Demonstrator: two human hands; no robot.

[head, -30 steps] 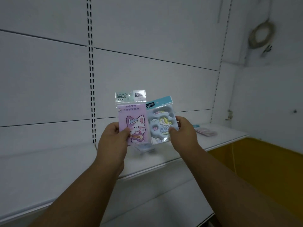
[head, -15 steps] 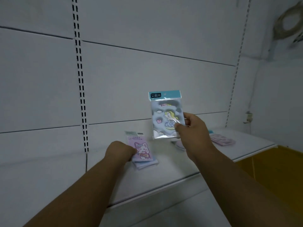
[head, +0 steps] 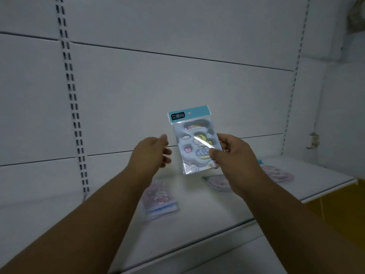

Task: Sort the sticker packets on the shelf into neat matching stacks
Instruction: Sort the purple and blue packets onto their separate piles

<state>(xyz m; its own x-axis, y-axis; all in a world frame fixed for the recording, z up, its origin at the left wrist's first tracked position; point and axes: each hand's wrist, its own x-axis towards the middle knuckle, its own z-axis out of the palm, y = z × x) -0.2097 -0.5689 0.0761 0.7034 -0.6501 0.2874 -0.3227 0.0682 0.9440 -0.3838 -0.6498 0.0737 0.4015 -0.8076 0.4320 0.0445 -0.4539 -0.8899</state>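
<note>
Above the shelf (head: 227, 212), a blue sticker packet (head: 194, 141) is pinched upright in the right hand (head: 235, 155) — the left hand (head: 152, 153) hangs open and empty beside it. A matching stack is probably to be chosen next — the pink stack (head: 161, 200) lies below.

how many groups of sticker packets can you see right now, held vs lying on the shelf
Held: 1, the blue-header packet in the right hand.
On the shelf: 3, the pink bunny stack, a roundish pile, a pink pile at far right.
Total: 4. Packets per pile cannot be told.
</note>
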